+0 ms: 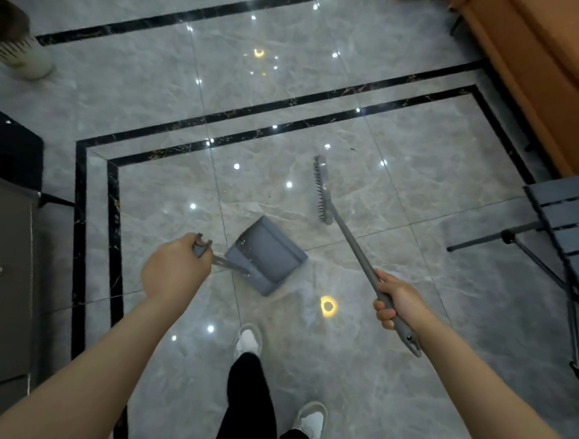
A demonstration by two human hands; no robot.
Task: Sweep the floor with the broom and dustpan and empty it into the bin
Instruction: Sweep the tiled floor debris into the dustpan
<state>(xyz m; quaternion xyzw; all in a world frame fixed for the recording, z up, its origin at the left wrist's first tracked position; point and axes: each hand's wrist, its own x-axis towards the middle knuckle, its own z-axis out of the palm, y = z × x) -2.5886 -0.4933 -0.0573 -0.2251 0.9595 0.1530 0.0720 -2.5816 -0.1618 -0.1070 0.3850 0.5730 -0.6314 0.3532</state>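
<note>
1. Grey dustpan (268, 255) sat on the floor (413, 204) just ahead of my left hand (175, 268), which gripped its handle top.
2. Broom (353, 244) angled forward from my right hand (397, 300), fingers wrapped round its handle.
3. Folding chair (563, 235) stood right of that hand.

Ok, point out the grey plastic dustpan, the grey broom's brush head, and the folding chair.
Grey plastic dustpan (270, 251): head view, on the pan's flat floor.
Grey broom's brush head (322, 189): head view, mid-bristles.
Dark slatted folding chair (564, 209): head view, a seat slat.
</note>
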